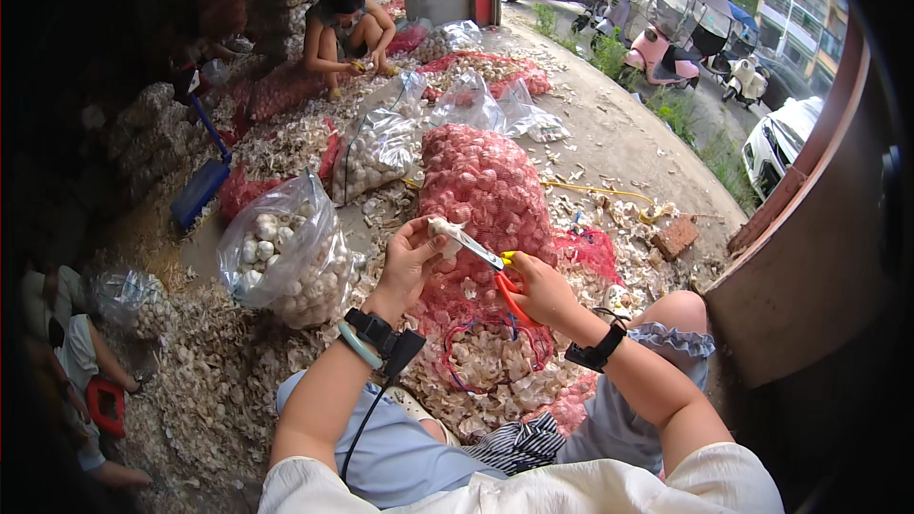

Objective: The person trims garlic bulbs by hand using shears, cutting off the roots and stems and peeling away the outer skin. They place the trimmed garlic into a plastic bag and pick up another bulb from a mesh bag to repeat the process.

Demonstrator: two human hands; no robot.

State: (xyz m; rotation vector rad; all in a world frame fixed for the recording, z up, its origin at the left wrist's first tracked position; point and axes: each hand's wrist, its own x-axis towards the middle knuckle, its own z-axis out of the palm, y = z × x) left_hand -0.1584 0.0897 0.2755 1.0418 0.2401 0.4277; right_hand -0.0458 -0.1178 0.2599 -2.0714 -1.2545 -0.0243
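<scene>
In my left hand (407,255), the fingers are closed round a pale garlic bulb (444,227). My right hand (546,291) grips scissors (482,251) with red-orange and yellow handles. Their blades point up and left and reach the bulb; whether they are cutting into it I cannot tell. Just beyond my hands stands a full pink mesh sack of garlic (486,176). Below them, a red mesh bag (545,347) lies open with papery garlic skins (490,354) in its mouth. A clear plastic bag (303,198) of trimmed bulbs sits to the left.
Garlic skins (200,400) are heaped at the left. Farther off stand another clear bag (376,148) and a blue dustpan (201,192). A co-worker (347,29) crouches at the back. On the right lie a brick (675,238) and a yellow cord (600,190), near a low wall (819,257).
</scene>
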